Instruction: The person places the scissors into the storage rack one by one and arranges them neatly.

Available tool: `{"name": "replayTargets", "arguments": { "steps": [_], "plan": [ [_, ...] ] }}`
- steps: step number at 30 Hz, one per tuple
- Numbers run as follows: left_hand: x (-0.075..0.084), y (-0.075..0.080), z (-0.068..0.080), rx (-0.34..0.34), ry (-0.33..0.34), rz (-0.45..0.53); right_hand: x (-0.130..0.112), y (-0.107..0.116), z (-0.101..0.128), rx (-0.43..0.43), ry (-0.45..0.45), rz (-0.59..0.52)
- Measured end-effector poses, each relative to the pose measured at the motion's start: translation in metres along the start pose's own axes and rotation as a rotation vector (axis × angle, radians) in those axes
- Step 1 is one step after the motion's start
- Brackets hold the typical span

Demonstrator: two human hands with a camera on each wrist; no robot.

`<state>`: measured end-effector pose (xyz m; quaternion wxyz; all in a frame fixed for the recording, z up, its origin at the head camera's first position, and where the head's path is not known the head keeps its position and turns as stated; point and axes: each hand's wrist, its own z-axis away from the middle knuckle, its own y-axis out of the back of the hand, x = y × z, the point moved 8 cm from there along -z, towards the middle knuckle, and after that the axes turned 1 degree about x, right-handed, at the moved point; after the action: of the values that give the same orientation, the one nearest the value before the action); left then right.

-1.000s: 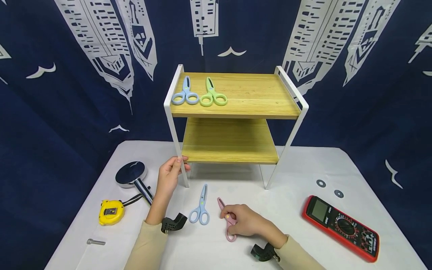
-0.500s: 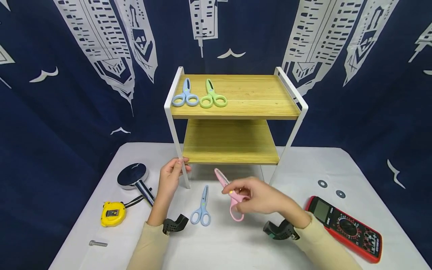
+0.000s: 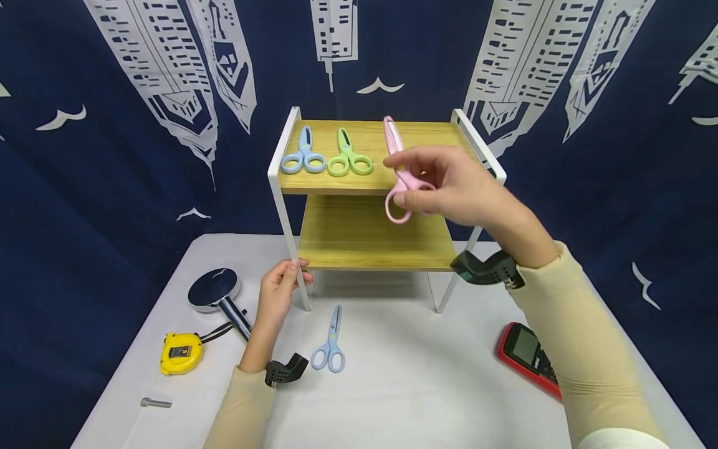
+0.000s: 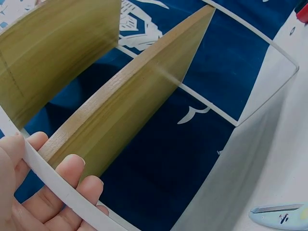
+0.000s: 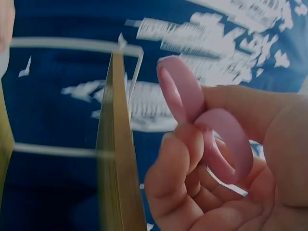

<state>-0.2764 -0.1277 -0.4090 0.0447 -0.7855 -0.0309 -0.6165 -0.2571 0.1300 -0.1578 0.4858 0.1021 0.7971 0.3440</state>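
Note:
My right hand (image 3: 457, 184) holds pink scissors (image 3: 399, 202) between thumb and fingers, raised in front of the top board of the shelf (image 3: 426, 140), blades pointing up and away. In the right wrist view the pink handle loops (image 5: 231, 144) show between the fingers. My left hand (image 3: 277, 287) grips the white left front leg (image 3: 293, 249) of the shelf at the lower board's height; the left wrist view shows the fingers curled round that leg (image 4: 62, 192). On the top board lie blue scissors (image 3: 304, 153) and green scissors (image 3: 349, 156), side by side at the left.
Another pair of blue scissors (image 3: 332, 346) lies on the table before the shelf. At the left are a chrome shower head (image 3: 215, 290), a yellow tape measure (image 3: 182, 353) and a bolt (image 3: 156, 403). A red multimeter (image 3: 527, 355) lies at the right, partly behind my right sleeve.
My right hand has lifted the pink scissors off the table and carried them up and forward to the top board. The left hand keeps its grip on the leg.

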Motion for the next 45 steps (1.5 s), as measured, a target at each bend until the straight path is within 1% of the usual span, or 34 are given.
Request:
{"name": "replayTargets", "arguments": {
  "steps": [3,5,9,12,15,17,20,22,26,30,34,40,45],
  "plan": [
    [0.0,0.0,0.0,-0.002,0.004,0.005,0.008,0.012,-0.023,0.06,-0.08,0.098],
    [0.001,-0.001,0.0,-0.004,0.002,0.011,0.013,0.018,-0.034,0.085,-0.121,0.159],
    [0.002,-0.002,-0.001,-0.003,-0.01,0.013,0.023,0.021,-0.049,0.081,-0.196,0.248],
    [0.003,-0.002,-0.001,0.0,-0.014,0.014,0.026,0.021,-0.055,0.073,-0.209,0.333],
    [0.004,-0.003,-0.002,-0.003,-0.017,0.02,0.024,0.021,-0.057,0.091,-0.193,0.42],
    [0.004,-0.003,-0.002,-0.005,-0.018,0.021,0.023,0.021,-0.058,0.105,-0.188,0.451],
    [0.004,-0.003,-0.003,-0.003,-0.018,0.02,0.023,0.02,-0.058,0.123,-0.195,0.465],
    [0.004,-0.003,-0.003,-0.006,-0.016,0.014,0.023,0.019,-0.058,0.134,-0.183,0.479],
    [0.002,-0.002,-0.003,-0.01,-0.011,0.008,0.024,0.015,-0.059,0.175,-0.121,0.491],
    [0.0,-0.001,-0.002,-0.011,-0.001,0.007,0.027,0.012,-0.058,0.221,-0.079,0.458],
    [0.0,0.0,0.0,-0.012,0.001,0.011,0.03,0.01,-0.057,0.238,-0.075,0.434],
    [0.0,0.001,0.001,-0.001,-0.005,0.002,0.028,0.008,-0.056,0.255,-0.059,0.428],
    [-0.002,0.001,0.0,-0.004,0.003,0.01,0.029,0.01,-0.054,0.265,-0.066,0.406]
  ]
}}
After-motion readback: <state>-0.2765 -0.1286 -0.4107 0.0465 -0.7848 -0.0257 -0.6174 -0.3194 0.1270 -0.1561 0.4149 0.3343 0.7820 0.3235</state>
